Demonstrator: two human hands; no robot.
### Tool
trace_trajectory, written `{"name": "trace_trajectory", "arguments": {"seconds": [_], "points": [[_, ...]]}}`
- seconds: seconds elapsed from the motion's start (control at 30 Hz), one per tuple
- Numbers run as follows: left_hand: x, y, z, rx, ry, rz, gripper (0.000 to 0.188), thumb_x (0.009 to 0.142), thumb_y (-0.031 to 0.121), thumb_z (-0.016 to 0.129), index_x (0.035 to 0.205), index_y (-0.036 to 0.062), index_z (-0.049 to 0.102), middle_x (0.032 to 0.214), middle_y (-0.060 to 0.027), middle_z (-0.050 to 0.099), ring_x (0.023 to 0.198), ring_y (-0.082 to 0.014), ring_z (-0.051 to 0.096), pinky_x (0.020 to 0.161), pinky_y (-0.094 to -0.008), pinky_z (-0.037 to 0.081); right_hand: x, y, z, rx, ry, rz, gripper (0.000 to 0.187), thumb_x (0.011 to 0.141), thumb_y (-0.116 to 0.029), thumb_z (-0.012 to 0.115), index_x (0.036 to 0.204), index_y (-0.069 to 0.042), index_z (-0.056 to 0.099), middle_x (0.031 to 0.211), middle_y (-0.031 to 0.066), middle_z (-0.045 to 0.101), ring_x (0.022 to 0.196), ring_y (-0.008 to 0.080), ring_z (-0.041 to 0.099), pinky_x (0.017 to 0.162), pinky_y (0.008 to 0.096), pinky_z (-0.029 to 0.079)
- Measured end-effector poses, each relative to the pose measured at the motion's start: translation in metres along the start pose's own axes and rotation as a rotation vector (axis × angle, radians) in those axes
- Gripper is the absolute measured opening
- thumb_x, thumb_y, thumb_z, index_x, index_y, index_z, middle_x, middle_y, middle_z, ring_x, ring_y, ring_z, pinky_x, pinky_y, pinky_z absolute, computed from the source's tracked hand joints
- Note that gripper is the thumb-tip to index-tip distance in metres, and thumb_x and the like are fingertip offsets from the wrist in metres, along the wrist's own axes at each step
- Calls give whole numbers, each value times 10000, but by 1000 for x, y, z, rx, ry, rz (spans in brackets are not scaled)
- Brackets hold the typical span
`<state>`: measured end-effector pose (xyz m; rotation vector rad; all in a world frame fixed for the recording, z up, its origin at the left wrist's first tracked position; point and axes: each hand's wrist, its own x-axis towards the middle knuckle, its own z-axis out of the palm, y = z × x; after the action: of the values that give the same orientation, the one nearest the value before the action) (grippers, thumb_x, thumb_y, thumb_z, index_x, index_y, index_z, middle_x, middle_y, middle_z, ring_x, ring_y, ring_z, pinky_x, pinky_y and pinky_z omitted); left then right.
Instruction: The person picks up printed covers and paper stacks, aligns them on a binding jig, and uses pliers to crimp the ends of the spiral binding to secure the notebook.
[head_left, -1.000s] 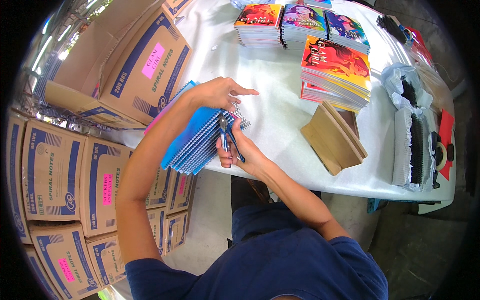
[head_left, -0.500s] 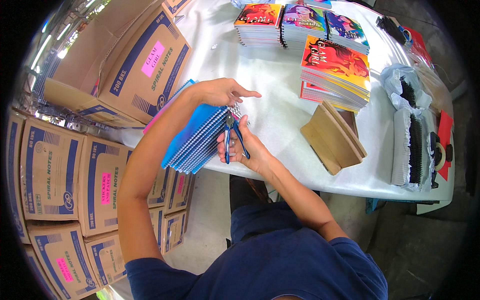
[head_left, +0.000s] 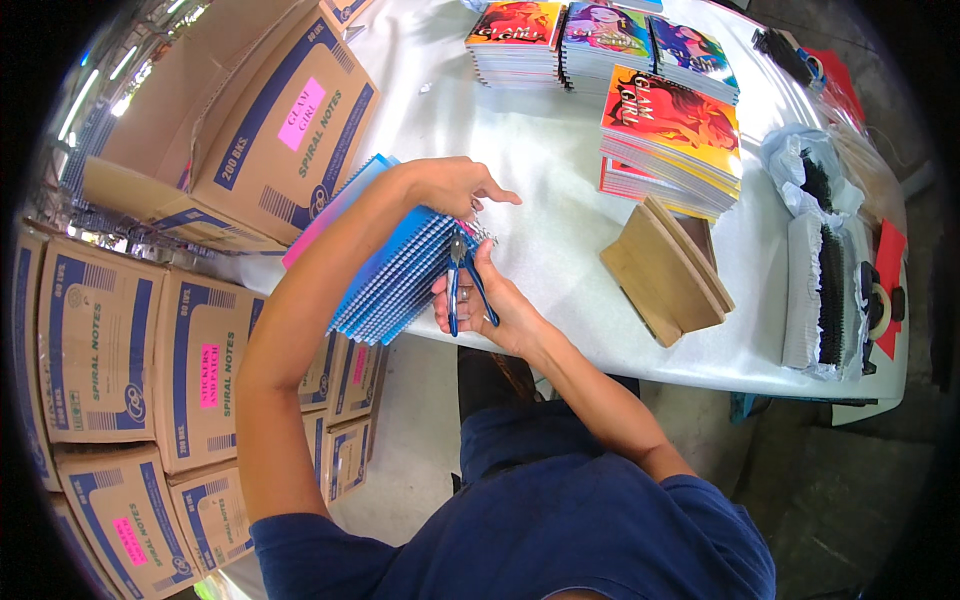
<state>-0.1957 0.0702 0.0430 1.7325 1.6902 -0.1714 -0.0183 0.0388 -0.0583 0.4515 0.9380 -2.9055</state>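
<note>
A stack of blue spiral notebooks [head_left: 395,275] lies tilted at the table's near left edge, its white coil bindings facing right, with pink covers [head_left: 310,235] toward its left. My right hand [head_left: 490,305] is closed round a pair of cutting pliers [head_left: 460,280] with blue handles. The handles are spread, and the jaws point up against the coil ends at the stack's far right corner. My left hand [head_left: 450,188] rests over the far end of the stack, one finger stretched to the right and another bent down near the coils. Its remaining fingers are partly hidden.
An open carton [head_left: 270,130] stands at the far left, above stacked cartons [head_left: 100,340]. Colourful notebook stacks [head_left: 670,115] sit at the back. A brown wooden or cardboard stand [head_left: 665,270] is to the right, near wrapped black coils [head_left: 830,295] at the table's right edge.
My left hand has shifted slightly, its fingers moving a little apart. The pliers stay at nearly the same place by the coils. The notebook stack looks slightly shifted.
</note>
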Motion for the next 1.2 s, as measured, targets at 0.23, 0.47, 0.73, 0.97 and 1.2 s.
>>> {"name": "trace_trajectory", "arguments": {"seconds": [0.23,0.47,0.73,0.97,1.2], "points": [[4,-3,2,42,-4,33,739,685,-33,643,1374,204,525,1080,-231,669,978,-329,672,837,-366,535,8,-5,-5,133,-37,50,771,873,-775,262,844,-55,538,640,43,465,556,170,454,547,303,406],[22,-21,21,210,34,171,765,640,36,706,1371,163,522,1079,-225,672,887,-328,692,797,-388,546,-18,-3,1,-69,48,43,741,941,-692,243,896,-21,555,649,63,505,570,195,505,600,320,443],[20,-14,25,172,9,43,749,621,-8,612,1347,167,556,1153,-190,660,984,-361,643,850,-399,523,-162,-83,-18,-882,33,-482,742,952,-653,340,982,35,617,754,82,624,688,171,607,666,332,493],[26,7,20,204,-17,-19,698,643,-42,534,1314,145,589,1214,-184,635,1074,-362,616,881,-412,512,-293,-200,-70,-952,966,-1242,770,967,-666,258,1076,22,587,839,62,570,763,135,541,768,290,443],[20,1,31,255,-4,13,569,712,80,657,1277,139,618,1180,-172,652,1071,-357,618,901,-426,503,-371,-309,-189,-1014,1282,-1315,639,1000,-573,339,1068,-16,645,784,1,568,709,88,511,698,231,418]]}}
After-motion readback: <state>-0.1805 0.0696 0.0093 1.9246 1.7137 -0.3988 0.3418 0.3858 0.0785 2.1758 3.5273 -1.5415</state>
